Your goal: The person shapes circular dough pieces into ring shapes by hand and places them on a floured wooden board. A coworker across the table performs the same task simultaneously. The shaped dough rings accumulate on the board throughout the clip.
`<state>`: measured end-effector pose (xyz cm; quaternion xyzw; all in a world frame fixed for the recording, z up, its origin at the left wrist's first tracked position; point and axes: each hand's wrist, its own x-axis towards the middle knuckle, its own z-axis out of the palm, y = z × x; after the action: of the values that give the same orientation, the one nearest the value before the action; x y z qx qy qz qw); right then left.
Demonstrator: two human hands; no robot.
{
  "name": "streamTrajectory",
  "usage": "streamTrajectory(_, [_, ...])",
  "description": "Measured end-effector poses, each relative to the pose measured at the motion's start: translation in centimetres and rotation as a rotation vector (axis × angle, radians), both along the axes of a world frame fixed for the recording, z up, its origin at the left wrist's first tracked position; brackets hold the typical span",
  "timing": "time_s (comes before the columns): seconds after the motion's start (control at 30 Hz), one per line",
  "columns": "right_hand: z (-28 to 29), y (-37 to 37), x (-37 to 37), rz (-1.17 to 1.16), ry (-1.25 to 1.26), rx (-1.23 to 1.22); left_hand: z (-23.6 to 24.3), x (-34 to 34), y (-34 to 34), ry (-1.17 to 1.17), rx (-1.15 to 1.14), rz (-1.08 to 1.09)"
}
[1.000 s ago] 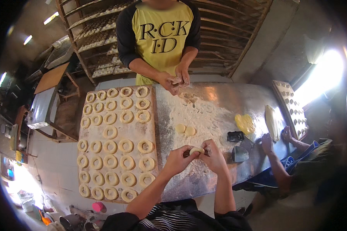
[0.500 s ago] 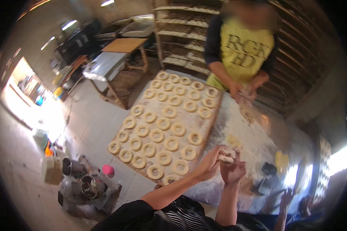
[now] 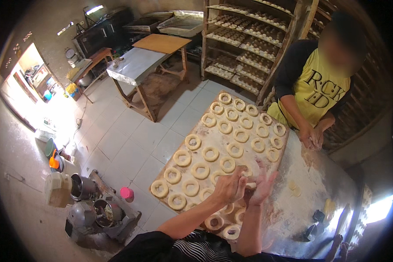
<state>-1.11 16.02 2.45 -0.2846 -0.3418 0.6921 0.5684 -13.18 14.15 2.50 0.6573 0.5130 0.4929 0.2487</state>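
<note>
Over the right part of a floured wooden board point(image 3: 185, 139), my left hand point(image 3: 230, 187) is closed, its fingers and thumb pinching a pale piece of dough point(image 3: 250, 185). My right hand point(image 3: 263, 188) meets it from the other side, its blurred fingers against the same piece. Whether that dough is a full ring cannot be told, since my hands cover part of it. Beneath and around both hands lie rows of raw dough rings point(image 3: 200, 170).
Right of the board is a flour-dusted metal table point(image 3: 288, 214) with small dough pieces point(image 3: 294, 188). Across it, a co-worker's hands point(image 3: 315, 136) press together. Racks of trays point(image 3: 244, 43) stand behind. A mixer point(image 3: 85, 216) and pink cup point(image 3: 127, 193) are at lower left.
My view has swung left, so the board and co-worker appear farther right. My hands, with the dough between them, have moved from above the floured table to above the board.
</note>
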Motion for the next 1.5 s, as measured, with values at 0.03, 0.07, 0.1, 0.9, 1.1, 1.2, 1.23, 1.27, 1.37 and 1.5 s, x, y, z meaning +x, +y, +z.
streamTrajectory(0.03, [0.1, 0.4, -1.3, 0.064, 0.064, -0.009, 0.0, -1.2, 0.6, 0.054, -0.030, 0.001])
streamTrajectory(0.07, [-0.1, 1.0, -2.8, 0.062, -0.056, -0.010, -0.1, -2.3, 1.3, 0.107, -0.058, 0.002])
streamTrajectory(0.1, [-0.1, 1.5, -4.1, 0.049, -0.166, -0.022, -0.3, -3.5, 2.2, 0.082, -0.079, 0.012])
streamTrajectory(0.9, [-2.2, 12.0, -10.9, 0.127, 0.264, 0.249, 0.5, -12.0, 14.8, -0.119, -0.325, -0.105])
streamTrajectory(1.1, [-1.9, 14.2, -11.6, -0.261, -0.607, -0.015, -1.0, -11.2, 17.7, -0.145, -0.605, -0.234])
streamTrajectory(1.2, [-0.5, 15.4, -11.2, -0.277, -0.859, -0.249, -1.3, -10.4, 21.0, 0.231, -0.441, 0.013])
streamTrajectory(1.23, [-0.1, 15.5, -11.0, -0.316, -1.184, -0.256, -1.6, -10.8, 21.4, 0.315, -0.360, 0.078])
streamTrajectory(1.27, [0.3, 15.6, -10.7, -0.341, -1.487, -0.198, -1.7, -11.8, 22.2, 0.394, -0.342, 0.098])
streamTrajectory(1.37, [0.5, 15.0, -10.3, -0.295, -1.572, -0.302, -2.7, -13.7, 22.2, 0.535, -0.327, 0.055])
streamTrajectory(1.5, [-1.1, 14.3, -11.4, -0.125, -1.911, -0.126, -4.8, -13.4, 19.2, 0.712, -0.275, -0.043])
